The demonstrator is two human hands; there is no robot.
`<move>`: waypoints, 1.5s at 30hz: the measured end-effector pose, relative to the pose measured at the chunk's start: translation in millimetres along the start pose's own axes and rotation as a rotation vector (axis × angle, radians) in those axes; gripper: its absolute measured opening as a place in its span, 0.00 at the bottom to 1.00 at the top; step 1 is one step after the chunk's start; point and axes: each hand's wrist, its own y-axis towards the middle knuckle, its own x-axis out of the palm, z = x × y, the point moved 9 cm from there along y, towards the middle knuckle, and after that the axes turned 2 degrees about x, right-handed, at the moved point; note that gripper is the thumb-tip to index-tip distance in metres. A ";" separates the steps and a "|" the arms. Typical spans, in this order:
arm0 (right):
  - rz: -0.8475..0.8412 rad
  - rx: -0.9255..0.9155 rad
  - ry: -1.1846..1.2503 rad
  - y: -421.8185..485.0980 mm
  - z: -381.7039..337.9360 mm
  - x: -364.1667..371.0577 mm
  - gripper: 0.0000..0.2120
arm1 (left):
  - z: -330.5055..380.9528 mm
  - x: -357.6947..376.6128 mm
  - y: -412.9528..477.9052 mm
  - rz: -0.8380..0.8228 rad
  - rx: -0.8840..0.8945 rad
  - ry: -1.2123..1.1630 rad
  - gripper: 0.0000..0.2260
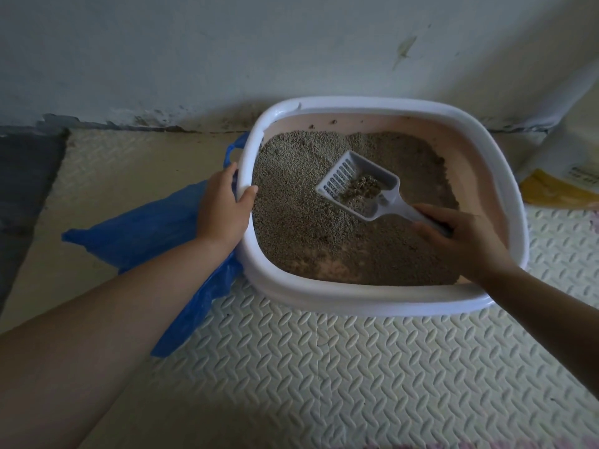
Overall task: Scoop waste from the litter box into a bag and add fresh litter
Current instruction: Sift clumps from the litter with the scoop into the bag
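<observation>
- A blue plastic bag [136, 231] lies crumpled on the floor to the left of the litter box. It is partly under the person's left forearm and its looped handles are up by the box's left wall.
- The left hand [223, 209] is on the left edge of the litter box [356, 301]. Its grip is closed on the white rim, with the thumb hooked over to the inside and the fingers down the outside, next to the bag's handles.
- The litter box is a rounded tub with a white rim and pale pink inner walls. It stands on the mat close to the wall.
- Grey-brown granular litter [291, 196] covers most of its floor, and the pink bottom shows through in a thin patch at the near side.
- A white slotted litter scoop [343, 176] is inside the box above the litter, with its blade pointing up and left.
- A clump of soiled litter [363, 187] sits in the scoop's bowl.
- The right hand [466, 241] reaches in from the lower right. Its grip is wrapped round the scoop's handle, with the fingers curled over it.
- A white and yellow sack [557, 189] leans against the wall at the far right, just beside the box.
- A cream foam mat [356, 367] with a ribbed pattern lies under it all.
- A pale, stained wall [227, 43] runs behind.
</observation>
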 end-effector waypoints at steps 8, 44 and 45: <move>0.025 -0.030 -0.037 -2.3 -7.9 -3.8 0.17 | 0.3 0.3 0.6 0.007 0.013 -0.009 0.24; 0.086 0.251 -0.164 -45.4 12.4 -38.4 0.09 | 1.3 0.9 -0.6 -0.001 0.031 0.000 0.23; 0.068 0.248 -0.221 -47.6 6.1 -34.0 0.09 | 2.1 2.0 0.1 -0.005 0.034 -0.005 0.23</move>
